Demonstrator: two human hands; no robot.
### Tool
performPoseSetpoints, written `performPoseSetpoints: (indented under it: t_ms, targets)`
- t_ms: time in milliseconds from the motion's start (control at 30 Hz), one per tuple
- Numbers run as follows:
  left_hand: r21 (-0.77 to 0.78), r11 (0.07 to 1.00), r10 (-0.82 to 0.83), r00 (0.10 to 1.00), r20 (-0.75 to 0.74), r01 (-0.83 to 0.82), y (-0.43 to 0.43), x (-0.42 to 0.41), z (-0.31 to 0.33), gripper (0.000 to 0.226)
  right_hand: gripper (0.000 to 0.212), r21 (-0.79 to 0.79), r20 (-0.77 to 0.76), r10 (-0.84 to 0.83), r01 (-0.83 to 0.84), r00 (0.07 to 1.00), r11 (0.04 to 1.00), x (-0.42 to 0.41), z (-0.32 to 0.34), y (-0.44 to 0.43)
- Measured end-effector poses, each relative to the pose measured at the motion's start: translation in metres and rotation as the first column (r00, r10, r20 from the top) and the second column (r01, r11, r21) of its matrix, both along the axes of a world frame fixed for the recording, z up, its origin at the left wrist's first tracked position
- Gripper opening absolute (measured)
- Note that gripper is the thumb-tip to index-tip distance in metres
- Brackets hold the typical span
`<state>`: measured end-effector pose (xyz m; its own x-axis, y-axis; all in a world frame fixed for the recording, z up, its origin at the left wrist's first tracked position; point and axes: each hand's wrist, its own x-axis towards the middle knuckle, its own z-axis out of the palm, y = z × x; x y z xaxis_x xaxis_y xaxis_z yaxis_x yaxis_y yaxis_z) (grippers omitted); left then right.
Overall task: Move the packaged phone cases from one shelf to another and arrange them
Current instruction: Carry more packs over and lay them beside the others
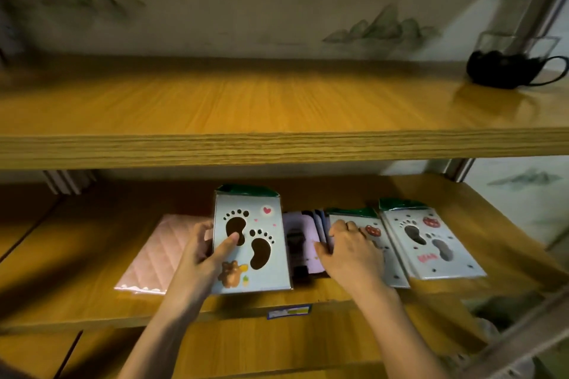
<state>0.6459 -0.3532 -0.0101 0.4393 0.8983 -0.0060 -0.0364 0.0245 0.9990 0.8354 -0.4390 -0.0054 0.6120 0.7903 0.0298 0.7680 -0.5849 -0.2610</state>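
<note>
You face a wooden shelf unit: the upper shelf (246, 108) runs bare across the view, except for a black glass teacup (505, 66) standing at its far right end. Below it, the lower shelf (77, 301) carries the packaged phone cases in a loose row. At the left lies a pink quilted case (147, 258), flat on the wood. Your left hand (203, 255) grips the footprint case (252, 240) by its left edge, thumb pressed on the front and fingers curled behind, and holds it tilted up off the shelf. Just right of it sits a stack of lilac cases (303, 237), fanned and overlapping. Your right hand (351, 251) rests palm down on that stack's right side, fingers bent and loosely spread; you cannot tell whether it has pinched a pack. Under its far side lies a second footprint pack (385, 252), and a third footprint pack (431, 243) lies flat beside it at the right end. A small label (289, 311) is stuck to the lower shelf's front edge.
</note>
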Motion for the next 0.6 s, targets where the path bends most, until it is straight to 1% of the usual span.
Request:
performPoseSetpoints:
  t_ms: [100,167,333,467,533,600]
  targets:
    - [0.007,0.999,-0.044,0.999,0.005,0.044,-0.003,0.021,-0.002,0.024,0.040,0.026,-0.008,0.023,-0.022,1.000,0.999,0.018,0.009,-0.025]
    - [0.020,0.996,-0.083,0.996,-0.012,0.083,-0.009,0.038,-0.004,0.026,0.039,0.040,-0.019,0.009,-0.008,1.000,0.999,0.033,0.016,-0.043]
    - [-0.020,0.987,-0.160,0.986,-0.036,0.160,-0.031,0.089,-0.006,0.027,0.038,0.045,-0.030,-0.014,0.016,0.999,0.999,0.075,0.027,-0.075]
    - [-0.095,0.987,-0.139,0.988,-0.065,0.133,-0.048,0.131,-0.007,0.028,0.034,0.046,-0.018,0.007,-0.006,1.000,0.999,0.111,0.033,-0.087]
    - [-0.097,0.990,-0.108,0.990,-0.095,0.099,-0.055,0.148,-0.008,0.027,0.034,0.025,-0.014,0.047,-0.047,0.999,0.999,0.126,0.034,-0.091]
    - [-0.053,0.997,-0.071,0.986,-0.151,0.063,-0.059,0.159,-0.008,0.027,0.035,0.021,0.003,0.087,-0.087,0.996,0.996,0.140,0.036,-0.095]
